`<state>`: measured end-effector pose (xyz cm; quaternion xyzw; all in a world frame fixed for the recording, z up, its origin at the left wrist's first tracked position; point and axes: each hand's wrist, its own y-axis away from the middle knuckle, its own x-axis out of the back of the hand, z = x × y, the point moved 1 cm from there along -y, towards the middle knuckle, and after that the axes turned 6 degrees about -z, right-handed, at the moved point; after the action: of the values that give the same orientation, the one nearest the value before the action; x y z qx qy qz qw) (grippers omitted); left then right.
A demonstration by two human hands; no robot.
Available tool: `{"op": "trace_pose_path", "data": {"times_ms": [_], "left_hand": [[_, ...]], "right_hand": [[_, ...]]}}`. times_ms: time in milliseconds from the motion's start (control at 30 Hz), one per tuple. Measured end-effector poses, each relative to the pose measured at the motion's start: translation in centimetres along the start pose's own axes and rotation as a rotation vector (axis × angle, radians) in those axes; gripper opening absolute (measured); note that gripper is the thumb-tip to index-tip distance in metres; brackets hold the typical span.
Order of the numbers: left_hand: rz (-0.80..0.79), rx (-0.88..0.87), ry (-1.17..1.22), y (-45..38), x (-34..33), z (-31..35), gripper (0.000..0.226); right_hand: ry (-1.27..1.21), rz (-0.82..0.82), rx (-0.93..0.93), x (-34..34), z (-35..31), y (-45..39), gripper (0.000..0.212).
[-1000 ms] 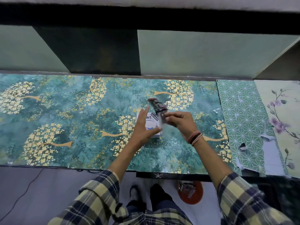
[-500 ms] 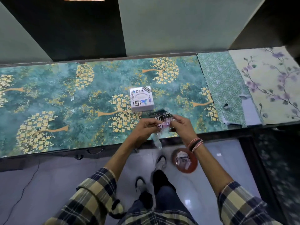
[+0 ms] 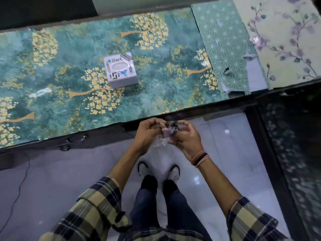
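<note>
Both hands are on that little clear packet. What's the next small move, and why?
Probably pull the clear packet open: left hand and right hand each pinch its dark top, clear of the table, and the white box sits untouched there.

A white box (image 3: 121, 70) printed "Dart" stands on the teal sheet with golden trees (image 3: 60, 66), at eleven o'clock from the middle of the view. At the box's three o'clock lies a green star-patterned sheet (image 3: 224, 49), torn near its front edge, with a pale sheet of purple blossoms (image 3: 286, 40) just beside it at one o'clock. A thin black cable (image 3: 19, 186) trails over the grey floor (image 3: 52, 180) at eight o'clock.
</note>
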<state>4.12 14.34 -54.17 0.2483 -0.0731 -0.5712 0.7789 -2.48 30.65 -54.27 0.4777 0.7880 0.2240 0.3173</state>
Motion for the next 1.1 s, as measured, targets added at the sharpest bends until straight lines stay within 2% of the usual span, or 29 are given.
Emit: {"op": "trace_pose_path", "data": {"times_ms": [67,167,233,367,500,567,633,700,767,800,867,933,1033,1100], "left_hand": [[0.0,0.041,-0.024,-0.8,-1.6,-2.9,0.023],[0.075,0.146,-0.043,-2.3,-3.7,-7.6,0.031],[0.141,0.235,0.011,-3.4,-4.6,-11.2,0.028],[0.151,0.395,0.119,-6.7,-5.9,-18.4,0.024],[0.196,0.436,0.229,-12.1,-6.2,-25.8,0.019],[0.141,0.403,0.26,-14.7,-6.1,-29.5,0.016],[0.08,0.355,0.27,-17.1,-5.7,-32.7,0.019],[0.083,0.362,0.309,-19.3,-5.3,-35.7,0.016],[0.071,0.363,0.31,-21.5,-4.9,-38.2,0.014],[0.059,0.362,0.304,-22.5,-4.8,-39.1,0.014],[0.035,0.35,0.286,-24.2,-4.5,-40.8,0.015],[0.017,0.336,0.291,-25.2,-4.1,-42.0,0.015],[0.027,0.321,0.275,-25.4,-3.4,-41.9,0.016],[0.056,0.331,0.282,-24.0,-3.3,-40.7,0.018]], "right_hand": [[0.053,0.022,-0.015,3.0,1.5,-0.7,0.034],[0.028,0.173,-0.041,8.1,4.5,-2.4,0.024],[-0.007,0.304,-0.073,11.7,7.2,-4.4,0.027],[0.01,0.464,-0.163,18.8,14.3,-10.9,0.025],[0.377,0.483,-0.201,24.1,22.3,-19.4,0.034],[0.548,0.506,-0.203,25.8,25.1,-23.2,0.039],[0.706,0.42,-0.228,27.8,28.6,-27.7,0.043],[0.801,0.338,-0.229,32.7,34.7,-34.4,0.061],[0.951,0.409,-0.19,38.8,41.9,-41.8,0.083],[1.043,0.411,-0.183,39.9,43.6,-43.9,0.077],[1.189,0.334,-0.261,36.6,42.0,-43.7,0.061],[1.359,0.267,-0.316,32.8,39.9,-42.2,0.067],[1.266,0.201,-0.277,32.3,39.1,-42.2,0.052],[1.108,0.254,-0.232,32.4,37.9,-40.2,0.049]]}}
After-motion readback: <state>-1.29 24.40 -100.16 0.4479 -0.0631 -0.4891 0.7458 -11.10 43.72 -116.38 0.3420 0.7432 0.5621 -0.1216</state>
